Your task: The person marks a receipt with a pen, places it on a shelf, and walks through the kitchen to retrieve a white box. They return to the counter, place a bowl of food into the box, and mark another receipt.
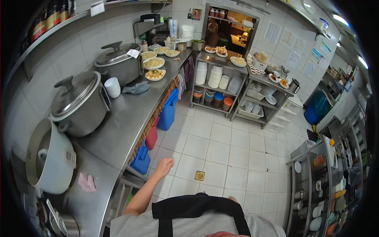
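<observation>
My left hand (164, 166) hangs over the tiled floor, right of the steel counter (130, 118). Its fingers are curled together, and whether they hold anything is too small to tell. It touches nothing else that I can see. A blue bin (141, 160) under the counter is the nearest object. Only a bit of skin shows beside the black apron (181, 207), so my right hand's fingers are hidden. On the counter are two lidded grey cookers (81, 106) (120, 65), stacked white bowls (113, 87), a grey cloth (136, 87) and a pink cloth (87, 182).
Plates of food (154, 63) line the counter's far end. Ahead, steel shelves (217, 65) hold bowls and tubs below a serving window (231, 31). A floor drain (199, 175) lies ahead. At right stands a rack (312, 177) of dishes.
</observation>
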Demonstrator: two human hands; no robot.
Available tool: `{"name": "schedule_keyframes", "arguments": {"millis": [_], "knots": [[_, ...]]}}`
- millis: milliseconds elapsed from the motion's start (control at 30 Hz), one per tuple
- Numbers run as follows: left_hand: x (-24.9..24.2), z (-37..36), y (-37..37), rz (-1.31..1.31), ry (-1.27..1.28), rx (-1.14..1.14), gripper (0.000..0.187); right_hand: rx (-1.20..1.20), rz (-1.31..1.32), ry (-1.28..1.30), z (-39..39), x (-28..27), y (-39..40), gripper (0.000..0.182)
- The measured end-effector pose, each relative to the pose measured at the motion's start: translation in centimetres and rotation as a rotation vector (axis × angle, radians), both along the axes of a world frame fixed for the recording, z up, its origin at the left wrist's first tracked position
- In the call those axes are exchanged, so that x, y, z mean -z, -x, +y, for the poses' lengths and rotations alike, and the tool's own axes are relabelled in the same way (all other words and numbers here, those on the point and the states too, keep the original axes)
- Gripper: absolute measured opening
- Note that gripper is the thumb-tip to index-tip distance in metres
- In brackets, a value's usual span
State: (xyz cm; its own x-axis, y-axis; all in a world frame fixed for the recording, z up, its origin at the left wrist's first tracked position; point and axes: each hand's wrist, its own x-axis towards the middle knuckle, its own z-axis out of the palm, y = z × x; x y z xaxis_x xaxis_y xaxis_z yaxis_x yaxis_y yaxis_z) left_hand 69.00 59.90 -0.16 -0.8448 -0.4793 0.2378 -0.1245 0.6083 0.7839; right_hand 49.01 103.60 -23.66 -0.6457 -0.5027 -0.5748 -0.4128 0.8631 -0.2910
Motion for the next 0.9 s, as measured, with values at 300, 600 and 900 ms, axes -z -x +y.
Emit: {"name": "schedule_keyframes", "arguments": {"millis": [300, 600, 900], "knots": [[1.4, -11.2, 21.2, -0.059, -0.012, 0.187, 0.015, 0.445, -0.234, -0.227, -1.3, 6.6, 9.0, 0.04], [6.1, -23.7, 28.3, -0.283, -0.33, 0.006, 0.021, -0.266, 0.173, -0.043, -36.1, 6.4, 44.7, 0.039], [3.7, -36.1, 48.0, -0.187, -0.206, 0.03, 0.018, -0.154, 0.138, 0.761, -63.7, -12.4, 56.3, 0.03]]}}
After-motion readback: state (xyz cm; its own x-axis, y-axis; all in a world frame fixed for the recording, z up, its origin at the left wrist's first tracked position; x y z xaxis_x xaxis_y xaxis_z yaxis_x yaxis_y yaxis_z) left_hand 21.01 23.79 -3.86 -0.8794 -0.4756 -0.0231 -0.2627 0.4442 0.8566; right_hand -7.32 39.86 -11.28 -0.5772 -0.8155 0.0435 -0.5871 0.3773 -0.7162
